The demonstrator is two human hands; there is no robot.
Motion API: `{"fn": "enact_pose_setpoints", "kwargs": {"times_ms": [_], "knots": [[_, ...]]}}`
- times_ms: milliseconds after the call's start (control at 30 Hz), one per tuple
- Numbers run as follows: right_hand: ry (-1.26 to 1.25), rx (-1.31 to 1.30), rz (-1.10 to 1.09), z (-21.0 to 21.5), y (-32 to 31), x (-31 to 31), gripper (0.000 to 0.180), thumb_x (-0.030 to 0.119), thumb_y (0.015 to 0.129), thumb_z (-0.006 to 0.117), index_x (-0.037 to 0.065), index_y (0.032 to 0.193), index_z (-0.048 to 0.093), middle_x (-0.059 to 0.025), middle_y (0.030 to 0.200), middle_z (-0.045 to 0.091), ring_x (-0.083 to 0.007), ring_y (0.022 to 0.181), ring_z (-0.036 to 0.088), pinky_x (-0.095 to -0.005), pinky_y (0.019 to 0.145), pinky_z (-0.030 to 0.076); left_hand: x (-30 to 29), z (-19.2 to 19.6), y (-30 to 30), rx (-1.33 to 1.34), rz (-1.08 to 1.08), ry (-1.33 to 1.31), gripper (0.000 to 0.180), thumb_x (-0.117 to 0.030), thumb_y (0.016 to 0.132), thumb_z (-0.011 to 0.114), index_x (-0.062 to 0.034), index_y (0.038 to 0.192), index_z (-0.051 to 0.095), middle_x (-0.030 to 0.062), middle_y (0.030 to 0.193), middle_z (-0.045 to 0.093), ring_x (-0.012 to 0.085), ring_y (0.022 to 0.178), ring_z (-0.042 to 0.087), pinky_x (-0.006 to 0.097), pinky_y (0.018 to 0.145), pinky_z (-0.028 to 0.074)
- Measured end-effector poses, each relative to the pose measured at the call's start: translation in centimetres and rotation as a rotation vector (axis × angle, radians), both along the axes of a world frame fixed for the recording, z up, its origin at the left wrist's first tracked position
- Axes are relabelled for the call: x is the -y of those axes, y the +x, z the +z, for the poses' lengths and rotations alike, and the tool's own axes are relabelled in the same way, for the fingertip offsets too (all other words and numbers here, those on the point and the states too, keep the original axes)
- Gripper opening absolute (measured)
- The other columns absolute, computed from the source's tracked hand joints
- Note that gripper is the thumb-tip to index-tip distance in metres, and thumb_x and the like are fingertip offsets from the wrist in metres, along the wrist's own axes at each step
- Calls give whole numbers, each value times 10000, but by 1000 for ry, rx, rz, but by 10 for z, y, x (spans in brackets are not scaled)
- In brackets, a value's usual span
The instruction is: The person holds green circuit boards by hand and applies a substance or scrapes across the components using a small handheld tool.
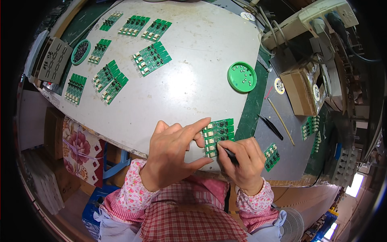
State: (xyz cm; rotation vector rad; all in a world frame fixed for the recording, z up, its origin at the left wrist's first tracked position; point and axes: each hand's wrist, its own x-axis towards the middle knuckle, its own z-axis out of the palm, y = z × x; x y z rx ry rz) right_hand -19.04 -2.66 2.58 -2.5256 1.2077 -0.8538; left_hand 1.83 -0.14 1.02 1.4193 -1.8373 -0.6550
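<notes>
A green circuit board panel with rows of white connectors and dark parts lies near the table's front edge. My left hand steadies it from the left: the index finger reaches its far left corner, the thumb is by its near left corner, and other fingers curl against its pin side. My right hand pinches a thin dark tool, its tip down at the board's near part. The fingers cover much of this tool, so I cannot tell its exact kind.
More board panels lie at the far left. A green dish holds small pale parts; a teal dish holds dark ones. Black tweezers, a thin stick and a smaller board lie on the right, near a cardboard box.
</notes>
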Motion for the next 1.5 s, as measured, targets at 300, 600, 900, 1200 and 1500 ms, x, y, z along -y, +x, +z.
{"fn": "enact_pose_setpoints", "kwargs": {"times_ms": [300,600,900,1200,1500], "knots": [[84,111,-69,7,-3,0,215,-4,779,843,42,967,749,-70,826,635,-248,681,608,-359,586,469,-1,0,-1,-15,9,10,895,-226,623,965,-95,1435,614,-93,877,677,109,681,530,324,736,333],[52,89,-7,1,-5,3,216,19,795,837,63,983,743,-58,813,610,-234,698,615,-360,574,481,0,-1,-3,-20,36,41,919,-228,639,963,-98,1469,589,-91,893,680,101,667,528,310,747,346],[2,39,8,-3,-3,3,236,40,805,834,70,1014,727,-50,815,600,-224,684,603,-352,552,476,0,-2,-4,-14,53,32,946,-221,608,976,-107,1469,600,-86,886,689,91,655,517,297,746,348],[-9,18,14,-3,-2,3,229,40,808,832,65,1011,729,-52,808,593,-224,684,601,-351,557,477,0,-3,-4,-10,53,9,936,-226,608,975,-111,1459,606,-91,883,689,88,655,520,296,733,343],[23,47,-25,1,-1,0,228,-2,760,859,60,954,756,-59,792,640,-231,678,609,-346,593,467,-1,-4,-3,-11,36,5,914,-252,651,958,-99,1471,582,-105,882,660,108,660,527,321,724,327]]}}
